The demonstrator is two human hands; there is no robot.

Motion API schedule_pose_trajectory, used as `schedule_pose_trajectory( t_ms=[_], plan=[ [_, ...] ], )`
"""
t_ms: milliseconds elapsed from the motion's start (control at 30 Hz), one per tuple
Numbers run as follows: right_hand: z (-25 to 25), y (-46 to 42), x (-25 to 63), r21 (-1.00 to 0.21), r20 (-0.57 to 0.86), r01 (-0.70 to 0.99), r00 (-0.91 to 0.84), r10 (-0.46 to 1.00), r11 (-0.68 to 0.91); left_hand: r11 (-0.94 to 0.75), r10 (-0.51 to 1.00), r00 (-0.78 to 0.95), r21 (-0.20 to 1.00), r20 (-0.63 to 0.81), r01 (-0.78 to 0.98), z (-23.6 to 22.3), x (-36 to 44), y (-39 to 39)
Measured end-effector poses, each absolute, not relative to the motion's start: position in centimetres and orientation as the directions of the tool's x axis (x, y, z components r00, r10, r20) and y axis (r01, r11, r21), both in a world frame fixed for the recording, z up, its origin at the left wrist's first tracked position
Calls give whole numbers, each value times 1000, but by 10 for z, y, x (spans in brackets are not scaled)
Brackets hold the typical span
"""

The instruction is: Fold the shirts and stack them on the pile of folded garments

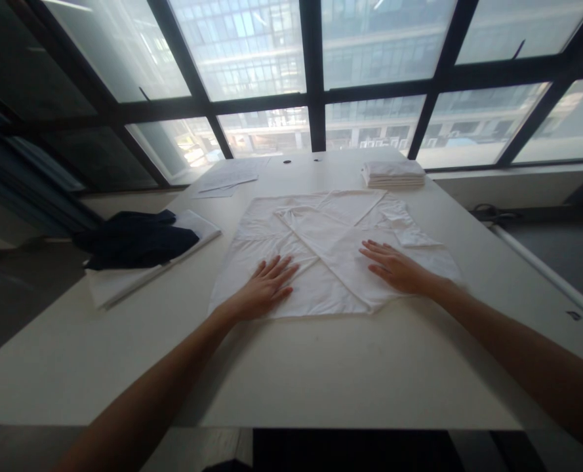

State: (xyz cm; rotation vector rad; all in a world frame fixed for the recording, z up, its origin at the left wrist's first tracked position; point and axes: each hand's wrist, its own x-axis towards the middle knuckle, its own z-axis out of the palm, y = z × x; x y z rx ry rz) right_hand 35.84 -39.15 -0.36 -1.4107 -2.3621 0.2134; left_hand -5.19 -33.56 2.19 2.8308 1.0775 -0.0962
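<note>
A white cloth garment (330, 278) lies spread on the white table, with overlapping folded layers that cross diagonally near its middle. Its exact kind I cannot make out. My left hand (266, 287) rests flat on its near left part, fingers spread. On the near right part lies my right hand (394, 267), palm down with the fingers stretched out. Neither hand grips anything. Small wrinkles run through the fabric by the left hand and at the far right corner.
A stack of folded white cloths (393, 174) sits at the table's (321, 373) back right. Paper sheets (227, 178) lie at the back left. Dark blue cloth (138, 239) rests on a white flat item (124, 285) at the left edge. Large windows (242, 52) stand behind.
</note>
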Motion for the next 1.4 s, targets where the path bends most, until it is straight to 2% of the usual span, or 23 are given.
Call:
schedule_pose_trajectory(
  t_ms=[167,567,800,900,1000,1167,1300,1400],
  plan=[
    [-9,-392,352,-289,162,823,-462,872,489,-750,653,755,89,-60,656,18,-54,-334],
    [-6,-405,361,-346,247,785,-452,857,514,-767,642,760,123,105,630,12,-68,-339],
    [-9,-439,391,-291,239,767,-520,820,571,-777,630,773,83,79,624,11,-137,-365],
    [-8,-450,386,-306,279,761,-502,818,572,-752,659,748,74,74,655,12,-156,-377],
    [-2,-460,363,-328,290,714,-547,785,619,-741,672,737,78,72,667,15,-159,-384],
    [9,-474,333,-383,222,601,-677,702,701,-736,677,730,89,88,671,17,-157,-386],
    [12,-479,342,-407,217,581,-688,692,705,-731,682,724,104,104,674,16,-156,-385],
    [7,-479,356,-371,242,606,-669,703,704,-727,686,717,125,123,675,15,-158,-384]
  ],
)
